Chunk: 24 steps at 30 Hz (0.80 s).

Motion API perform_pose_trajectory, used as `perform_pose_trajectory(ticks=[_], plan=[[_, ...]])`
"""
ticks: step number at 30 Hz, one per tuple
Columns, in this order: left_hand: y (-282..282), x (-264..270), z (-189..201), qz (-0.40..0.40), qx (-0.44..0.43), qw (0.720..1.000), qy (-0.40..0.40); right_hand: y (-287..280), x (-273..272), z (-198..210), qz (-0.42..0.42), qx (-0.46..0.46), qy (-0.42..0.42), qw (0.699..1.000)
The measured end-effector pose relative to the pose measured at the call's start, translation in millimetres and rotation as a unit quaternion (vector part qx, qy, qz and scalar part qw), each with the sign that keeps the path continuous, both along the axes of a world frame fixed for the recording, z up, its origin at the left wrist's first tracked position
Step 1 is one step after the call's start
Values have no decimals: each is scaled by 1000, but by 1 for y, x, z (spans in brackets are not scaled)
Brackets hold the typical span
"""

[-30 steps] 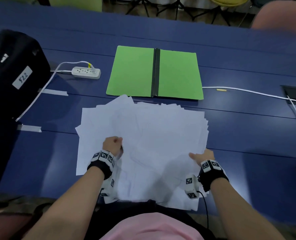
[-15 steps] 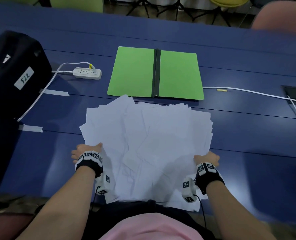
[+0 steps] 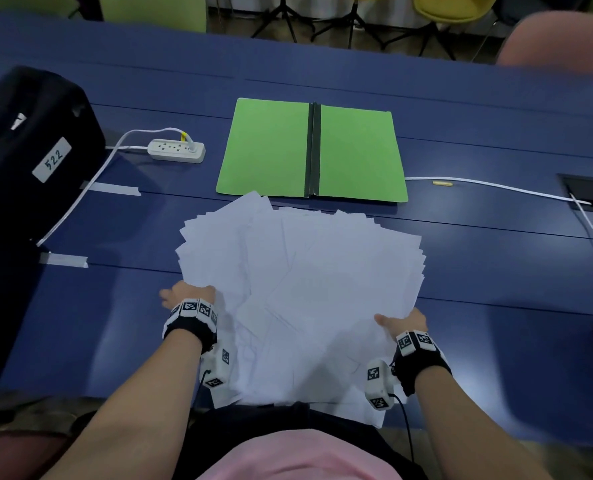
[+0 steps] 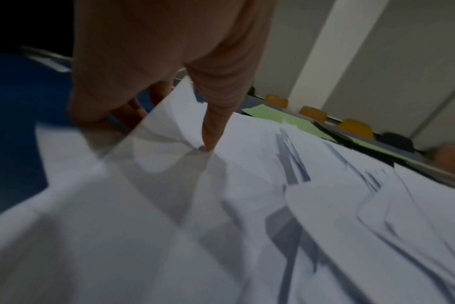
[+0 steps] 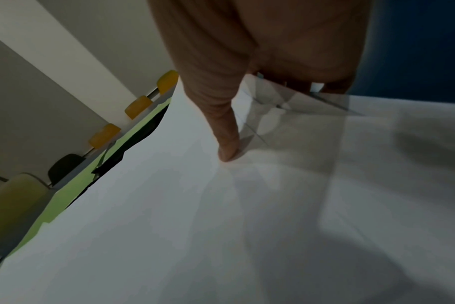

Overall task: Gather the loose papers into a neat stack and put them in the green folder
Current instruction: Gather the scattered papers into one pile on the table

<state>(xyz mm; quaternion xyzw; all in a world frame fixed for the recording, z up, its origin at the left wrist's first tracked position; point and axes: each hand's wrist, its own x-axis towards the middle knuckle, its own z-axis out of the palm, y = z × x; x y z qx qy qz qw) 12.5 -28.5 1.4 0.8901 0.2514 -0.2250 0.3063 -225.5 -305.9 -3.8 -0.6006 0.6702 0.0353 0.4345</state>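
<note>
Between both hands (image 3: 188, 293), fanned loose papers (image 3: 309, 282)

Blue table (image 3: 496, 271) w/ white power strip (image 3: 176, 151) far left, its cable running to black case (image 3: 28, 161) labelled 522, two tape strips (image 3: 63, 260) nearby, white cord (image 3: 489, 183) & small yellow item (image 3: 442, 183) at right, chairs (image 3: 454, 8) beyond.
</note>
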Motion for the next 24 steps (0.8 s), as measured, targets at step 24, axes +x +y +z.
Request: perform_pose_trajectory(ticks=[24], plan=[[-41, 16, 132, -159, 21, 890, -427, 4, -2, -7, 24, -34, 1, 999]])
